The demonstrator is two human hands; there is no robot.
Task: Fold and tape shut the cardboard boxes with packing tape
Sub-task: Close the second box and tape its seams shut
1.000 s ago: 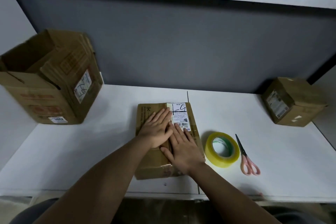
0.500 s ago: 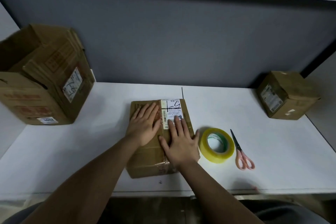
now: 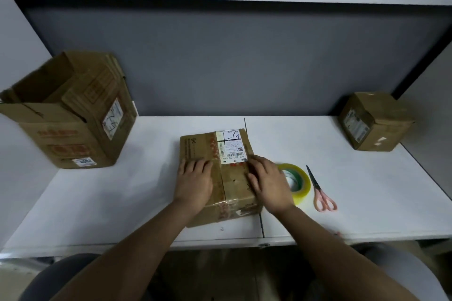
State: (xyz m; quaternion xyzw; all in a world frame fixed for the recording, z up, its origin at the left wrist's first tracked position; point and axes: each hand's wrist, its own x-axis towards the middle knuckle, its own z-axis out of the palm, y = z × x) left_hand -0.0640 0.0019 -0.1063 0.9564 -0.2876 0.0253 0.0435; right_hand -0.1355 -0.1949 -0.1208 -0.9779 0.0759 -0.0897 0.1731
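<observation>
A brown cardboard box (image 3: 216, 151) with a white shipping label lies closed on the white table (image 3: 122, 190) in front of me, a strip of tape along its middle seam. My left hand (image 3: 194, 182) rests flat on the left flap. My right hand (image 3: 267, 183) lies on the box's right edge, fingers pointing left and slightly bent. A roll of yellowish packing tape (image 3: 299, 184) sits just right of the box, partly hidden by my right hand. Pink-handled scissors (image 3: 320, 190) lie right of the roll.
A large cardboard box (image 3: 68, 115) with raised flaps stands at the table's left end. A small closed box (image 3: 374, 121) sits at the far right corner. A grey partition wall runs behind the table, and its front edge is close to my body.
Both hands have slid back toward me and apart along the box top. The left now lies on the left flap, the right at the right edge.
</observation>
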